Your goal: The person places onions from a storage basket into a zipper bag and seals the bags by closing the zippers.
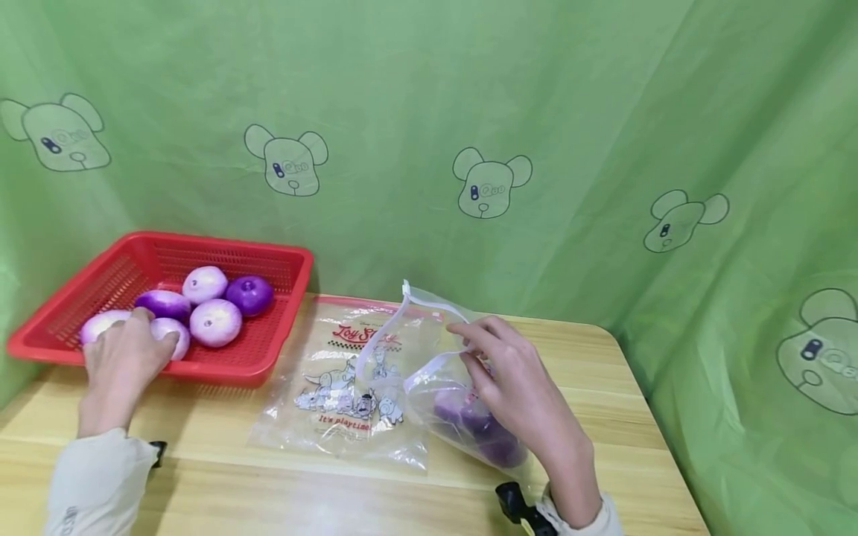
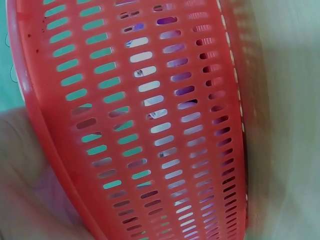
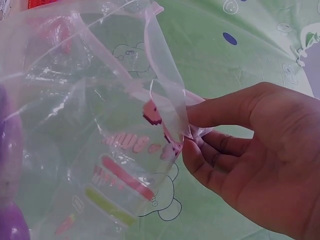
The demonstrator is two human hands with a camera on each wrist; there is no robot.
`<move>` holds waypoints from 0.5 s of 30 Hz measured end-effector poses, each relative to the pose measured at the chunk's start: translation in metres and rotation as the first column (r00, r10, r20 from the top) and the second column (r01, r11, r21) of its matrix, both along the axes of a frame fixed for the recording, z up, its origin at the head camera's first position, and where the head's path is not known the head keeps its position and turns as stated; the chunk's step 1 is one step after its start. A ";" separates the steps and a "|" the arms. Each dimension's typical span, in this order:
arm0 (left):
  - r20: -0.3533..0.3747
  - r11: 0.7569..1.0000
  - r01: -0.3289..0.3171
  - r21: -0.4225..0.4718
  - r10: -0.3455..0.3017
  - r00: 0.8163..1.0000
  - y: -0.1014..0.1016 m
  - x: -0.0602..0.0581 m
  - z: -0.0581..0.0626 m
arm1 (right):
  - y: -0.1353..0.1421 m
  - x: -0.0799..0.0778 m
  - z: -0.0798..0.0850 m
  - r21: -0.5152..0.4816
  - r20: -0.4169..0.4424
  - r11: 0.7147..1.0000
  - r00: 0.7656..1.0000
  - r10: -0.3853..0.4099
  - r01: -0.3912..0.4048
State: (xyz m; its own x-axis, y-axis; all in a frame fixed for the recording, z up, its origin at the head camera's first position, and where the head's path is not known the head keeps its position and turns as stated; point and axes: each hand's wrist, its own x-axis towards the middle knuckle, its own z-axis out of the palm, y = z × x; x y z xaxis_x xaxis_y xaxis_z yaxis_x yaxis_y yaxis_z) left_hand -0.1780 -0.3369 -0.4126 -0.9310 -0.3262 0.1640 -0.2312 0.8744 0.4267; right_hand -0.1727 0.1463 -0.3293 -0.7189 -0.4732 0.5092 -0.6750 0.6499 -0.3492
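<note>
At the left, my left hand (image 1: 124,353) reaches over the near wall of a red basket (image 1: 268,368). Its thumb and fingers curl round a pale purple onion (image 1: 176,344); the palm side is hidden. Beside it lie another pale onion (image 1: 100,326), a dark purple onion (image 1: 164,305) and several more. My right hand (image 1: 519,372) pinches the rim of a clear zip bag (image 1: 429,406) between thumb and fingers, plainly seen in the right wrist view. The bag's mouth gapes toward the left, and purple onions (image 1: 499,443) lie inside it.
A flat clear bag with cartoon print (image 1: 348,387) lies on the wooden table (image 1: 268,491) between basket and filled bag. Green curtain (image 1: 402,97) with mouse-like heads hangs behind the table and along its right side. Only the slotted basket wall (image 2: 145,125) fills most of the left wrist view.
</note>
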 end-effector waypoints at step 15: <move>0.071 1.000 -0.017 -0.007 0.018 0.997 0.004 0.002 0.003 | 0.002 0.000 0.002 0.006 0.007 1.000 1.000 0.022 -0.022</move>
State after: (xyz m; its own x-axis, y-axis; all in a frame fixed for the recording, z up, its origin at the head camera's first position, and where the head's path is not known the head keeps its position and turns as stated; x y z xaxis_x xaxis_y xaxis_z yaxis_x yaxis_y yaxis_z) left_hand -0.1759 -0.3326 -0.4095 -0.9344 -0.3418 0.1002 -0.2760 0.8727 0.4029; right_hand -0.1725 0.1479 -0.3268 -0.7119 -0.4921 0.5011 -0.6868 0.6371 -0.3500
